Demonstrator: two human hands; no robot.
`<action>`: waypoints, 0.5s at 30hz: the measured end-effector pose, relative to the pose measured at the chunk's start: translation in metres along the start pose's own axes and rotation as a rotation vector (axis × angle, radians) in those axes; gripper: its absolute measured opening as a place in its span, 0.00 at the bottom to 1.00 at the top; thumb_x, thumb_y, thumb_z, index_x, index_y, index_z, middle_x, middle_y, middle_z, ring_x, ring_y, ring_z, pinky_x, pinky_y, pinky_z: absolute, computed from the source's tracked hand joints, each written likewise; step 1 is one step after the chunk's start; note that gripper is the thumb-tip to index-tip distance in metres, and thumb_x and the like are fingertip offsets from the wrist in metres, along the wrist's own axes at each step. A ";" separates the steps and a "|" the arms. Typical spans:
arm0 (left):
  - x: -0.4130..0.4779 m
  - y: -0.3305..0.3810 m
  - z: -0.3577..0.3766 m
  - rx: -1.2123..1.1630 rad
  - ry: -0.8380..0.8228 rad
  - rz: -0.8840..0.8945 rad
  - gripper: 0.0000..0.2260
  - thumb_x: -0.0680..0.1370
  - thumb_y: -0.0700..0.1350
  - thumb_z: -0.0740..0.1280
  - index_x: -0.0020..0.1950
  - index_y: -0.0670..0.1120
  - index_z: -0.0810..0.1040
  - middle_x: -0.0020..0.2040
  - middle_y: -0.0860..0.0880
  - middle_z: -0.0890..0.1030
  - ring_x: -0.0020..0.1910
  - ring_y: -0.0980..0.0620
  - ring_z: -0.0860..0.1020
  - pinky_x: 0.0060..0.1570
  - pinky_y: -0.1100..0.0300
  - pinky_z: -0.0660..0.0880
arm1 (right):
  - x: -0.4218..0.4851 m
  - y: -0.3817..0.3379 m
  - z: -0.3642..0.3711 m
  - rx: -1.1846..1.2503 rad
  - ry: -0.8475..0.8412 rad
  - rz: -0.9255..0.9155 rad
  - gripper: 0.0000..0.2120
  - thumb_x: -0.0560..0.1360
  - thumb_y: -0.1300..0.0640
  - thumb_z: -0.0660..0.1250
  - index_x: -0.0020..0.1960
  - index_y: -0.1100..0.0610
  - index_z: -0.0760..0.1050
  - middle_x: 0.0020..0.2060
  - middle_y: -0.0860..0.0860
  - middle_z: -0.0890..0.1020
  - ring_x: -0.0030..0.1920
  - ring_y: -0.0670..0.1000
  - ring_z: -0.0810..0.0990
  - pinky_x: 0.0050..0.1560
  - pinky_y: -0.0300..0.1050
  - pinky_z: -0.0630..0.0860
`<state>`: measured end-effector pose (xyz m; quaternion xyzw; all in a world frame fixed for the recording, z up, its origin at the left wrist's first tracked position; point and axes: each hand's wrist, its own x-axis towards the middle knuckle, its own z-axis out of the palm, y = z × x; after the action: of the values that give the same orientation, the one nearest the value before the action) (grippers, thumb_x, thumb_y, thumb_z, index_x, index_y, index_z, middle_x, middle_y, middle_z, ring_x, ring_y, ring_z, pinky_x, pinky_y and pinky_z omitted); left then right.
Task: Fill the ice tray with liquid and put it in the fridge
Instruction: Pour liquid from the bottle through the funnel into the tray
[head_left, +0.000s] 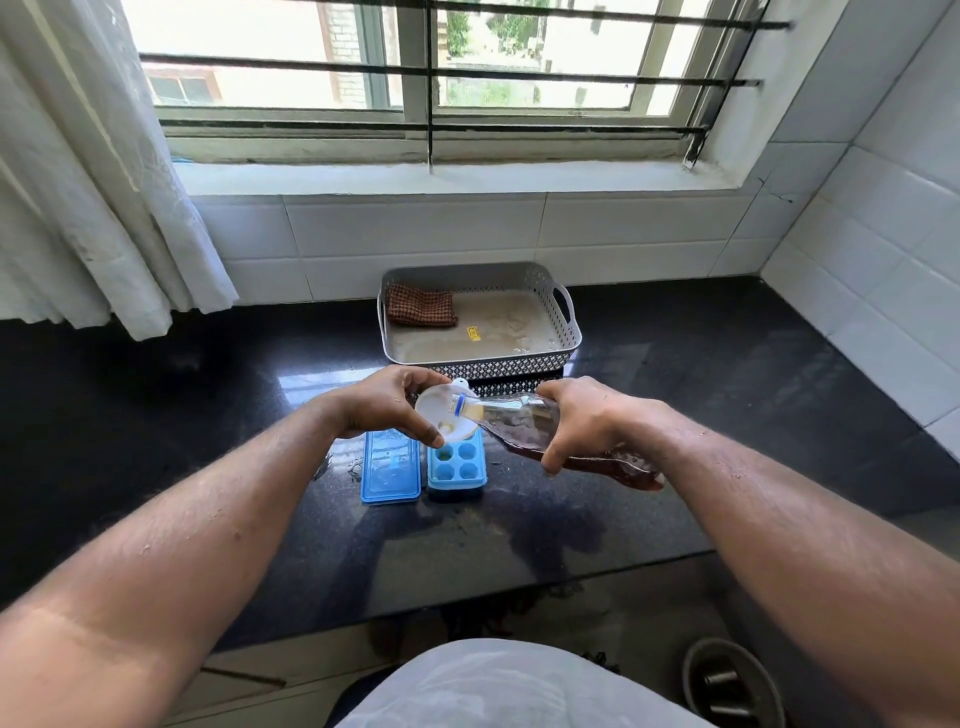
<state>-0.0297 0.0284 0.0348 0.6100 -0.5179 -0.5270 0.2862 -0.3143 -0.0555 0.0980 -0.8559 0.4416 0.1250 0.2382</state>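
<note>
Fingers (422, 430) of the left hand (382, 402) pinch the white funnel (441, 413) by its rim, steadying it over the blue ice tray (457, 465) on the counter (701, 364). The right hand (589, 415) wraps round the tilted bottle (519, 423), mouth at the funnel, evidently to channel liquid into one cell. The tray's lid (390, 475) lies just beside.

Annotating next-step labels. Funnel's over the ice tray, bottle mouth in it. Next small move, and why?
Probably tip the bottle a touch further with the right hand while the left hand steadies the funnel over the ice tray. The bottle mouth already sits in the funnel, and the four visible cells look empty.
</note>
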 end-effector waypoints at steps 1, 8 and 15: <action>0.000 0.000 0.000 -0.002 0.000 0.000 0.34 0.62 0.33 0.84 0.64 0.50 0.81 0.52 0.50 0.87 0.48 0.53 0.85 0.47 0.58 0.82 | 0.000 0.000 0.000 0.000 0.001 0.003 0.32 0.54 0.46 0.85 0.52 0.47 0.72 0.45 0.43 0.78 0.45 0.46 0.78 0.38 0.42 0.73; -0.002 0.001 0.000 -0.006 0.003 0.002 0.34 0.61 0.34 0.85 0.63 0.52 0.80 0.52 0.52 0.87 0.48 0.54 0.86 0.45 0.60 0.82 | -0.002 -0.001 -0.002 0.002 0.002 0.004 0.30 0.54 0.46 0.85 0.50 0.45 0.73 0.45 0.44 0.79 0.44 0.45 0.78 0.37 0.42 0.74; -0.005 0.003 0.000 -0.015 0.011 -0.001 0.36 0.62 0.32 0.84 0.68 0.48 0.79 0.55 0.47 0.86 0.49 0.52 0.86 0.47 0.58 0.82 | -0.004 -0.003 -0.003 0.000 0.004 0.010 0.30 0.54 0.46 0.85 0.51 0.47 0.75 0.46 0.45 0.80 0.44 0.46 0.80 0.38 0.43 0.76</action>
<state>-0.0305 0.0327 0.0389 0.6110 -0.5120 -0.5275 0.2936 -0.3143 -0.0530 0.1031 -0.8540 0.4463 0.1245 0.2367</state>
